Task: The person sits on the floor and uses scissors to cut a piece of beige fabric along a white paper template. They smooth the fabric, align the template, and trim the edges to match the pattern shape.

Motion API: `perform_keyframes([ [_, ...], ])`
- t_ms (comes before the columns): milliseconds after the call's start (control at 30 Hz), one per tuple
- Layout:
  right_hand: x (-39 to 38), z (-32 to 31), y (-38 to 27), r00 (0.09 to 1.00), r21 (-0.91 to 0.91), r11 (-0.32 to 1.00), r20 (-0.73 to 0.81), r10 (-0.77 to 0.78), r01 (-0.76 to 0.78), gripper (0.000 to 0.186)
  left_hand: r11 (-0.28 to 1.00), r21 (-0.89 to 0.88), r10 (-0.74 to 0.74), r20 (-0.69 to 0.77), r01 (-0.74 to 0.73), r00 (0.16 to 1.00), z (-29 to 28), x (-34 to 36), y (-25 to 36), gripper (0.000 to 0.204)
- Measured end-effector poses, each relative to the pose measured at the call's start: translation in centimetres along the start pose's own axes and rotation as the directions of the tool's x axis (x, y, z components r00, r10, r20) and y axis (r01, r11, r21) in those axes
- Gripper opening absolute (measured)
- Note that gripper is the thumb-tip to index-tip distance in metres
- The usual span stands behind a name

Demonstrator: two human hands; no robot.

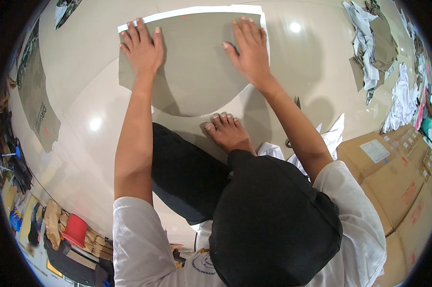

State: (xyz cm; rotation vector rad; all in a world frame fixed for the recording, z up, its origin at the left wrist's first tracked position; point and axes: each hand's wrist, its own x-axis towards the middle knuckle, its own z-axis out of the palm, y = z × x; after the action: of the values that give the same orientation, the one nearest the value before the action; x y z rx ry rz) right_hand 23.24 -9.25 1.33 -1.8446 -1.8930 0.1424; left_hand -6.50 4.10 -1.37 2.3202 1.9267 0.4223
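A grey-brown cut fabric panel point(194, 62) lies flat on the tiled floor before me, its near edge curved. White material point(204, 9) shows as a strip along its far edge and right side. My left hand point(143, 50) rests flat on the panel's far left corner, fingers spread, fingertips over the white strip. Near the far right corner my right hand point(249, 50) presses flat, fingers stretched and thumb apart. Both hands are open and hold nothing. Just short of the curved edge is my bare foot point(229, 131).
Scissors point(288, 143), partly hidden by my right forearm, lie near white scraps point(333, 134). Cardboard boxes point(388, 167) stand at the right. Heaped fabric offcuts point(376, 43) lie far right. Another patterned grey-brown panel point(37, 91) is at the left, with a red item point(75, 230) lower left.
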Motion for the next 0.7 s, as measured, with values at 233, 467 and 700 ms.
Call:
perform_keyframes([
  [233, -2.1, 0.0, -2.7, 0.991, -0.032, 0.999, 0.133, -0.003, 0.007, 0.072, 1.000, -0.003, 0.001, -0.004, -0.001, 1.000, -0.5, 1.0, -2.9, 0.080],
  [467, -2.3, 0.3, -2.2, 0.992, -0.036, 0.999, 0.128, 0.011, -0.006, 0.071, 0.998, 0.054, -0.044, 0.045, 0.042, 0.998, -2.1, -0.2, -5.7, 0.079],
  [700, -5.6, -4.0, 0.5, 0.982, 0.281, 0.945, -0.035, 0.187, -0.170, 0.052, 0.997, -0.008, -0.078, 0.014, 0.078, 0.997, -2.5, -0.3, -6.0, 0.082],
])
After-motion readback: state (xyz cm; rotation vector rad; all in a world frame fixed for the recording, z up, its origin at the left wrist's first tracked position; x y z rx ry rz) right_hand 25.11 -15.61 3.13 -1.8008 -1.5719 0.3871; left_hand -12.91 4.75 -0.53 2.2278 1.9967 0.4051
